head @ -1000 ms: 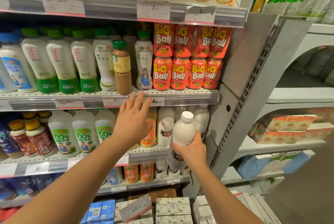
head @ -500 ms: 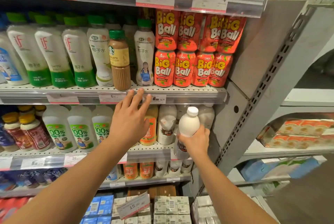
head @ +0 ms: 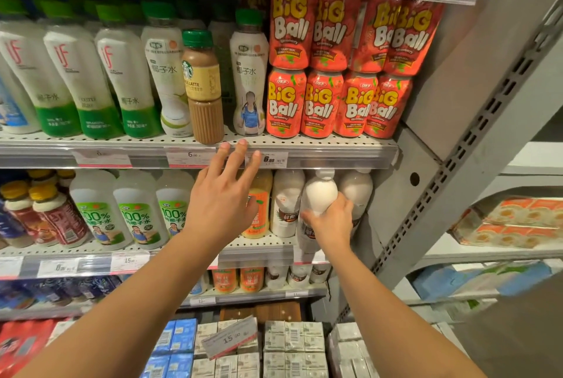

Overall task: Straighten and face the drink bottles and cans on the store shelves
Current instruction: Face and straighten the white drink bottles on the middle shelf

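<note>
My right hand grips a white milk bottle round its body, just inside the right end of the middle shelf, between two other white bottles. My left hand is raised with fingers spread and straight, its fingertips at the front rail of the upper shelf, just below a brown Starbucks latte bottle. That latte bottle stands forward of a row of white coconut water bottles. Red Big Ball cans are stacked two high to its right.
A grey upright post closes the bay on the right, with another shelf of packs beyond it. Green-label coconut bottles and red-label bottles fill the middle shelf's left. Carton packs lie below.
My right hand has pushed the white bottle up and back into the middle shelf row. My left hand has risen until its fingertips reach the upper shelf's rail. The view moved closer.
</note>
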